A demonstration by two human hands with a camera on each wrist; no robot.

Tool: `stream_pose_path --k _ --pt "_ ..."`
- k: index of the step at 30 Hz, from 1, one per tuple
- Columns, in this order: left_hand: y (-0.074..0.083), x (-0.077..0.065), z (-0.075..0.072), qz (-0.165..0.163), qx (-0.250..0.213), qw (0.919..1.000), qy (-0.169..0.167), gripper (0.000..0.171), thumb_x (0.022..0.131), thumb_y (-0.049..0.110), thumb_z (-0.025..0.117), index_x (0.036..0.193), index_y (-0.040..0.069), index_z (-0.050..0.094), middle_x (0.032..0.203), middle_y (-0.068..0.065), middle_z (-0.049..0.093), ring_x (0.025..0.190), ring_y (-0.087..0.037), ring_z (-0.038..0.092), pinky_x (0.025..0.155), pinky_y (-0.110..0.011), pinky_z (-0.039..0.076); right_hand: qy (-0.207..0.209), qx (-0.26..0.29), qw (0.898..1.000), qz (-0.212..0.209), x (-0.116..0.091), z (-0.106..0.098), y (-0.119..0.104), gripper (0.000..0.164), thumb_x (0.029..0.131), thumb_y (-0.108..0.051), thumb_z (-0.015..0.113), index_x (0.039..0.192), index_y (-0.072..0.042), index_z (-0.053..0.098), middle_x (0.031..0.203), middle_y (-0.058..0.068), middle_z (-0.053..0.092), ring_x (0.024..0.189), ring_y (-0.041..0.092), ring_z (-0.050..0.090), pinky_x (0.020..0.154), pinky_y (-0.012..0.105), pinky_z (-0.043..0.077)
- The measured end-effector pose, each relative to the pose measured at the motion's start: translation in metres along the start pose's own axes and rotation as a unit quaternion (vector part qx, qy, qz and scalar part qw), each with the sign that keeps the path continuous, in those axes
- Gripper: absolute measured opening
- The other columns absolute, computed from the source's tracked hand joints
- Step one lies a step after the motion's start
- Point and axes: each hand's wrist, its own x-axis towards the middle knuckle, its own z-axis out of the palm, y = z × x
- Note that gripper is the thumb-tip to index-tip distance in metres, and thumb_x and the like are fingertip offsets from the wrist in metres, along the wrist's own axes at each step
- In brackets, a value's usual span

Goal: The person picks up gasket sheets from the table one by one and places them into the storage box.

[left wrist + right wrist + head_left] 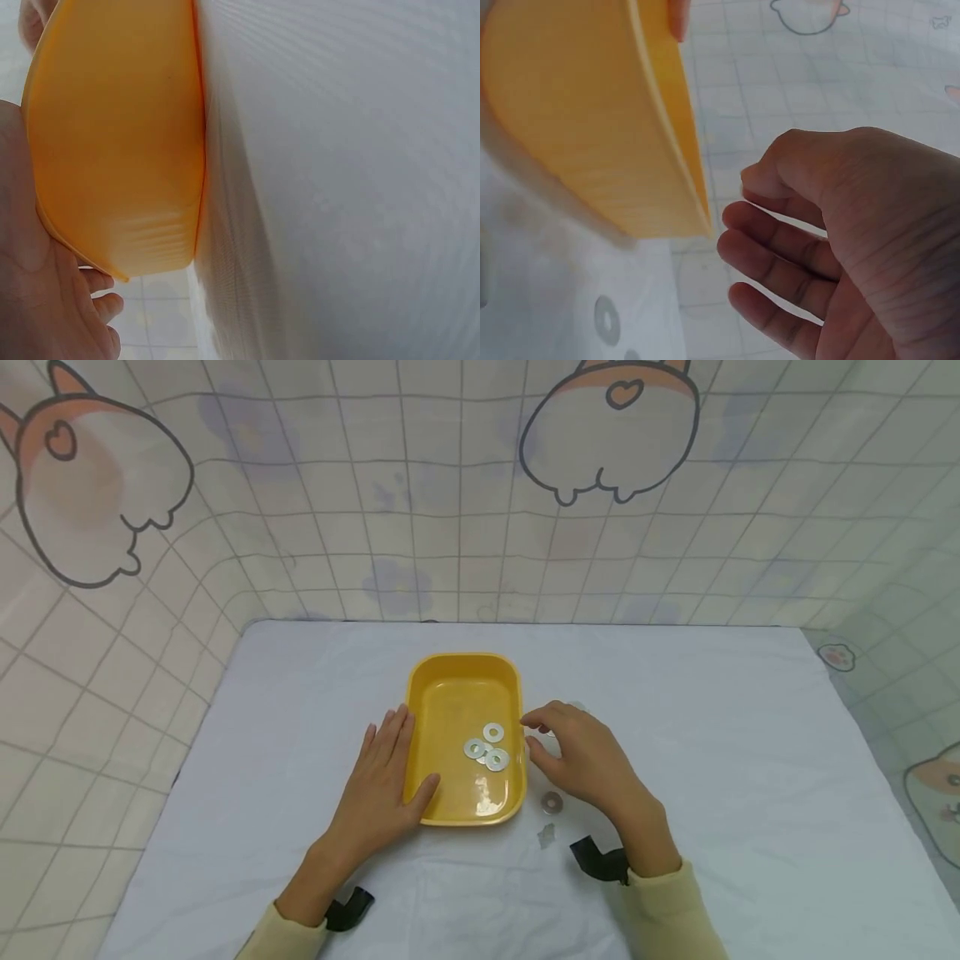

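Observation:
A yellow tray (442, 693) stands on the white cloth, with several flat metal washers (497, 760) in its right half. My left hand (382, 777) rests along the tray's left rim, fingers straight and thumb over the near edge; the left wrist view shows the palm (37, 292) against the rim. Just outside the right rim is my right hand (592, 756), its fingers loosely bent. Nothing shows between them in the right wrist view, where the hand (862, 240) is apart from the tray. A darker washer (552, 802) lies on the cloth below it.
A small grey irregular piece (547, 836) lies on the cloth nearer me. Beyond the right hand, other pale flat pieces (577, 705) are partly hidden by it. A tile-patterned curtain (465, 543) hangs behind the table. Black straps (600, 862) hang at both wrists.

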Motion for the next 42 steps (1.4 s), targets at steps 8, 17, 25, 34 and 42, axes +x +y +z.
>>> stream_pose_path --k 8,17,25,34,42 --pt "-0.001 0.002 -0.003 0.003 0.003 1.0000 0.005 0.089 0.102 0.047 0.057 0.169 0.003 0.018 0.179 -0.012 0.018 0.167 -0.031 0.017 0.139 -0.050 0.008 -0.039 0.000 0.999 0.027 -0.016 0.004 0.014 0.022 0.096 -0.019 0.074 0.117 -0.013 0.075 0.107 0.000 0.075 0.100 0.020 0.071 0.090 0.041 0.063" --pt "-0.001 -0.001 0.002 -0.006 0.003 1.0000 0.000 0.090 0.101 0.048 0.057 0.169 0.003 0.019 0.179 -0.012 0.019 0.167 -0.031 0.017 0.139 -0.051 0.008 -0.072 -0.016 0.997 0.019 -0.035 0.012 0.023 0.022 0.091 -0.019 0.081 0.111 -0.012 0.077 0.100 0.000 0.073 0.093 0.017 0.068 0.084 0.037 0.061" --pt "-0.001 0.000 0.003 -0.001 0.001 1.0000 0.003 0.090 0.102 0.049 0.057 0.169 0.004 0.018 0.179 -0.012 0.018 0.168 -0.031 0.016 0.139 -0.050 0.007 -0.065 -0.046 0.997 0.021 -0.044 0.023 0.027 0.021 0.086 -0.024 0.085 0.103 -0.016 0.076 0.092 -0.005 0.068 0.083 0.011 0.061 0.079 0.034 0.057" --pt "-0.001 0.000 0.003 -0.001 0.003 1.0000 0.000 0.090 0.102 0.049 0.057 0.169 0.004 0.017 0.179 -0.012 0.016 0.168 -0.030 0.015 0.139 -0.049 0.007 -0.084 -0.091 0.991 0.056 -0.052 0.032 0.024 0.028 0.084 -0.028 0.087 0.105 -0.013 0.075 0.091 -0.004 0.067 0.079 0.012 0.056 0.079 0.035 0.056" --pt "0.000 0.001 0.002 -0.001 0.005 1.0000 -0.001 0.090 0.102 0.048 0.056 0.169 0.004 0.017 0.179 -0.012 0.017 0.168 -0.030 0.016 0.139 -0.051 0.008 -0.087 -0.123 0.986 0.069 -0.056 0.035 0.015 0.025 0.084 -0.024 0.089 0.101 -0.011 0.076 0.085 -0.003 0.067 0.074 0.013 0.054 0.076 0.033 0.054"
